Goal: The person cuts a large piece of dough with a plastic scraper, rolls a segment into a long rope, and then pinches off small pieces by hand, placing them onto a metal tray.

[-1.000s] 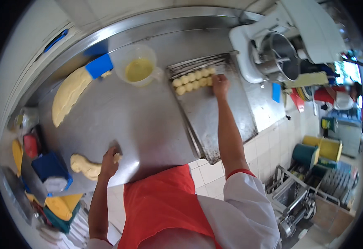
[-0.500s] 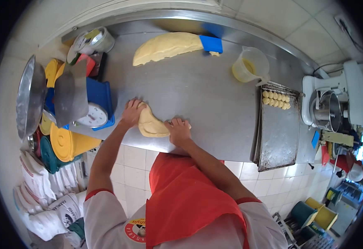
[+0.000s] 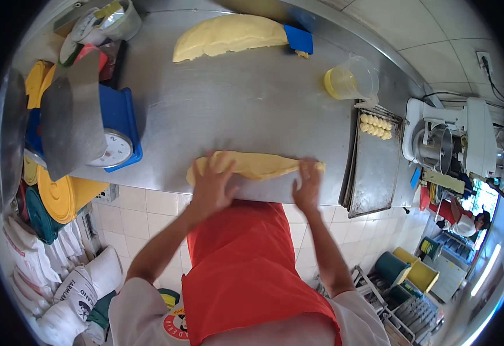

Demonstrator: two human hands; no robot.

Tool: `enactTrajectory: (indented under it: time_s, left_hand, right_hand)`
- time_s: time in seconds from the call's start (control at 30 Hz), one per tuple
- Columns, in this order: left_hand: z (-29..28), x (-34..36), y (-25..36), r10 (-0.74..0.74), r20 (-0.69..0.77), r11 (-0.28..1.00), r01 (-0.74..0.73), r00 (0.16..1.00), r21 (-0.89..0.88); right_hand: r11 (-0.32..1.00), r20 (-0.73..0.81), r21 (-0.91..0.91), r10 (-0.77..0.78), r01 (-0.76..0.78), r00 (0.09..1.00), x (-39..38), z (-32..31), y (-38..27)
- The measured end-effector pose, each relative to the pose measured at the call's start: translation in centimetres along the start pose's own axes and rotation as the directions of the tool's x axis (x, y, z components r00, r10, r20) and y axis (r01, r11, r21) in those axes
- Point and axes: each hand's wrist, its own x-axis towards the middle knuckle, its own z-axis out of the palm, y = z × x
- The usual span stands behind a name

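A long strip of pale yellow dough (image 3: 260,164) lies across the front of the steel table. My left hand (image 3: 210,180) rests on its left end with the fingers spread, slightly blurred. At the narrow right end, my right hand (image 3: 307,183) touches the dough with fingers stretched out, and a small bit of dough shows beyond them. Farther back lies a big slab of the same dough (image 3: 229,36). A blue dough scraper (image 3: 298,40) sits against that slab's right end.
On the left stands a blue scale (image 3: 126,124) with a metal pan. To the right are a measuring jug of yellow liquid (image 3: 344,81), stacked baking trays (image 3: 373,170) bearing several small dough balls (image 3: 375,126), and a white mixer (image 3: 436,135). Another person (image 3: 465,224) is far right.
The dough has gone from a short curved piece to a longer, straighter strip. Both hands have shifted right, and my left hand now lies spread on the dough. The view has moved too.
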Motion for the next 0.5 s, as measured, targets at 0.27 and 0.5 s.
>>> enactTrajectory:
  time_s: [0.27,0.5]
  left_hand:
    - [9.3,3.9,-3.0,-0.103,-0.107,0.985,0.117,0.989,0.127]
    - [1.9,18.5,-13.2,-0.412,-0.46,0.857,0.506,0.786,0.096]
  right_hand:
    - [0.992,0.0,-0.062,-0.112,0.112,0.994,5.0,8.9,-11.2]
    - [0.988,-0.253,-0.124,0.06,-0.094,0.966,24.6,3.4,-9.5]
